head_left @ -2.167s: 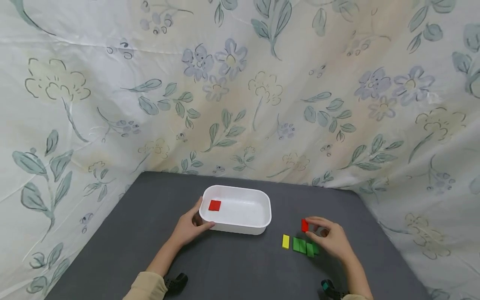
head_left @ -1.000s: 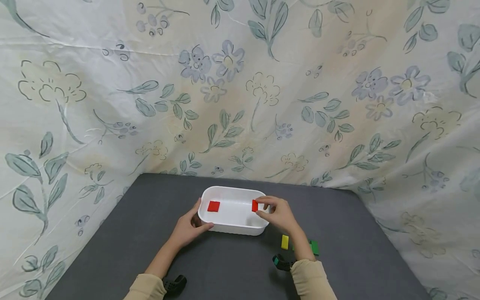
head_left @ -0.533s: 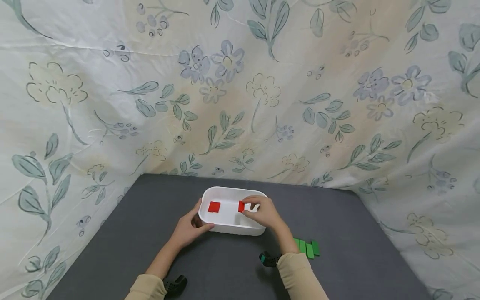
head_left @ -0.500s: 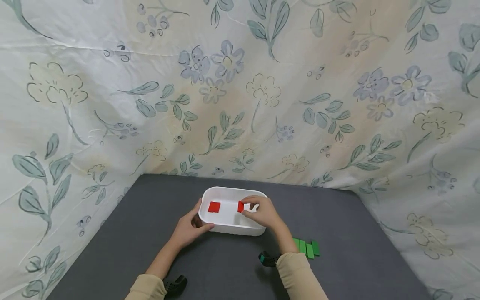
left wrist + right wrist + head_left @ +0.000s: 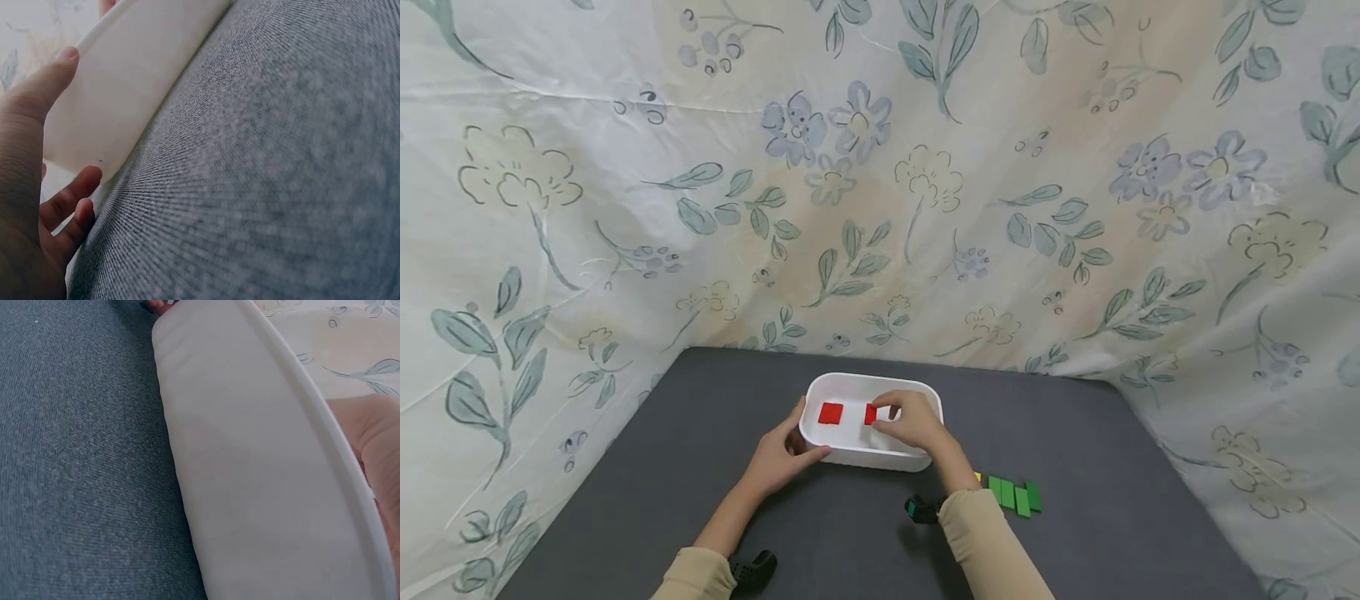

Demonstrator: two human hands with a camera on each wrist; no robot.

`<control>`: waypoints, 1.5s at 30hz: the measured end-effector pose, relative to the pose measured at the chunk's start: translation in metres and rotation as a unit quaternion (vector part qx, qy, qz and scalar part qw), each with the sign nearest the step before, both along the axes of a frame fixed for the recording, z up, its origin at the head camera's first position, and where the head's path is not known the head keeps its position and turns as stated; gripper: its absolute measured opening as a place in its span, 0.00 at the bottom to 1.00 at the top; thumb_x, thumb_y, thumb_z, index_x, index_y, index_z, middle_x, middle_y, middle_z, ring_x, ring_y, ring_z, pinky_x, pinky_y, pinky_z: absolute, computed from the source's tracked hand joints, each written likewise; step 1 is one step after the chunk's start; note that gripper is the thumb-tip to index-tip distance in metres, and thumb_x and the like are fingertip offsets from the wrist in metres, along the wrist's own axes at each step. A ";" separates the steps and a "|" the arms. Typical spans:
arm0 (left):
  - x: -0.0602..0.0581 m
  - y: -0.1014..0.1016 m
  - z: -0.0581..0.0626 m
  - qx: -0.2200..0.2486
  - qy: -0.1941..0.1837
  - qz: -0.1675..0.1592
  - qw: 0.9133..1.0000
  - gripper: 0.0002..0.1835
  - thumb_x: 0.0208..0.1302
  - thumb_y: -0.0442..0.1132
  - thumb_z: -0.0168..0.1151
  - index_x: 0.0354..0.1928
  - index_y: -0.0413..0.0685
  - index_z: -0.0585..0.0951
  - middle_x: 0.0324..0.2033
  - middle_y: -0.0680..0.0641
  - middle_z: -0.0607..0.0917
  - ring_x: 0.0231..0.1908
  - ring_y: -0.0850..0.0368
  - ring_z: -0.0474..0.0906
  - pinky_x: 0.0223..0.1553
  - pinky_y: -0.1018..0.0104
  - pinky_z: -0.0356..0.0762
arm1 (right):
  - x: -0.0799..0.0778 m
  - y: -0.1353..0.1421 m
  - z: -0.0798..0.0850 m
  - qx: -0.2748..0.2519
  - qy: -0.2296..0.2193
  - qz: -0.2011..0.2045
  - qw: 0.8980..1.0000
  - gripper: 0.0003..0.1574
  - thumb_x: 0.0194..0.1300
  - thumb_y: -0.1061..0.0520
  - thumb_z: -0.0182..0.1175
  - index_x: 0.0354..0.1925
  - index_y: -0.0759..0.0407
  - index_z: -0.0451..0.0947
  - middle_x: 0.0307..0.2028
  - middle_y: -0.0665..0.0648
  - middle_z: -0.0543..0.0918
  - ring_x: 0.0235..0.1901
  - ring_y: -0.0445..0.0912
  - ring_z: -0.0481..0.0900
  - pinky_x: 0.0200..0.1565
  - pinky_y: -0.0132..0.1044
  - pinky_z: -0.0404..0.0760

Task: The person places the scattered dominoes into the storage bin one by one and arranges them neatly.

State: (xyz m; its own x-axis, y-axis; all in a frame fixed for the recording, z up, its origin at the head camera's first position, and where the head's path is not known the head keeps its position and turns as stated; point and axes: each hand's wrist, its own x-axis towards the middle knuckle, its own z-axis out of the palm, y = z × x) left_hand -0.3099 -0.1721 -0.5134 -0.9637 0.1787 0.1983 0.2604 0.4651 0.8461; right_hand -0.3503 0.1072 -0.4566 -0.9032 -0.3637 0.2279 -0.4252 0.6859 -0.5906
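Observation:
A white plastic container (image 5: 872, 457), rectangular with rounded corners, stands on the dark grey table. My left hand (image 5: 775, 457) grips its left end, thumb on the near rim and fingers round the far side. In the left wrist view the thumb (image 5: 53, 78) lies along the container wall (image 5: 125, 75). Inside, toward the left, lies a flat red square piece (image 5: 831, 413). My right hand (image 5: 913, 419) reaches over the container and pinches a small red block (image 5: 870, 414) between thumb and fingertips. From the right wrist, the container's wall (image 5: 250, 456) hides the block.
Several green blocks (image 5: 1007, 493) lie in a row on the table (image 5: 850, 533) to the right of the container. The corner of a yellow block (image 5: 977, 477) shows from behind my right forearm. A floral cloth (image 5: 865, 208) hangs behind the table.
My right hand has carried the red block from beside the green blocks leftward into the container, and moved it further left within it. The left hand has kept its grip.

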 end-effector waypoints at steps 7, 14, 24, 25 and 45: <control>0.009 0.002 0.002 0.000 -0.007 0.005 1.000 0.57 0.58 0.51 0.82 0.84 0.48 0.59 0.31 0.51 0.80 0.33 0.56 0.74 0.33 0.68 0.73 | 0.001 -0.005 -0.002 0.015 -0.018 0.004 1.000 0.16 0.61 0.60 0.73 0.48 0.60 0.91 0.43 0.56 0.92 0.29 0.42 0.74 0.30 0.33 0.73; 0.007 -0.001 0.001 -0.006 -0.004 -0.002 1.000 0.58 0.59 0.51 0.82 0.84 0.48 0.58 0.32 0.52 0.80 0.32 0.58 0.74 0.34 0.68 0.73 | -0.005 -0.012 -0.007 0.033 -0.052 0.004 0.998 0.16 0.62 0.60 0.72 0.49 0.60 0.91 0.38 0.54 0.91 0.28 0.42 0.73 0.31 0.33 0.73; -0.015 0.000 0.009 0.004 0.023 -0.030 0.999 0.56 0.62 0.49 0.80 0.85 0.47 0.56 0.33 0.50 0.83 0.32 0.57 0.75 0.34 0.67 0.74 | -0.031 -0.026 0.004 0.084 -0.088 -0.035 0.992 0.17 0.64 0.59 0.72 0.51 0.59 0.91 0.48 0.56 0.90 0.38 0.48 0.78 0.45 0.42 0.81; -0.015 -0.001 0.008 0.002 0.020 -0.030 0.999 0.56 0.62 0.49 0.80 0.85 0.46 0.56 0.33 0.49 0.83 0.32 0.57 0.75 0.34 0.67 0.74 | -0.032 -0.029 0.002 0.091 -0.094 -0.034 0.991 0.17 0.64 0.58 0.72 0.52 0.59 0.91 0.48 0.56 0.90 0.40 0.48 0.79 0.48 0.44 0.82; -0.007 -0.005 0.003 -0.004 -0.001 -0.024 1.000 0.56 0.62 0.51 0.79 0.85 0.49 0.56 0.34 0.48 0.82 0.34 0.56 0.74 0.35 0.65 0.74 | -0.037 -0.058 -0.014 0.114 -0.077 -0.024 0.990 0.19 0.65 0.61 0.71 0.54 0.62 0.89 0.53 0.60 0.90 0.55 0.55 0.83 0.65 0.50 0.77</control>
State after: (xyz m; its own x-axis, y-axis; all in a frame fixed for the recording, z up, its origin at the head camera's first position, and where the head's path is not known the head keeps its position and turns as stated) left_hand -0.3169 -0.1775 -0.5105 -0.9541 0.2267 0.1958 0.2819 0.4582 0.8429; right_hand -0.3871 0.0490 -0.4703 -0.9382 -0.3462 0.0032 -0.3065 0.8262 -0.4727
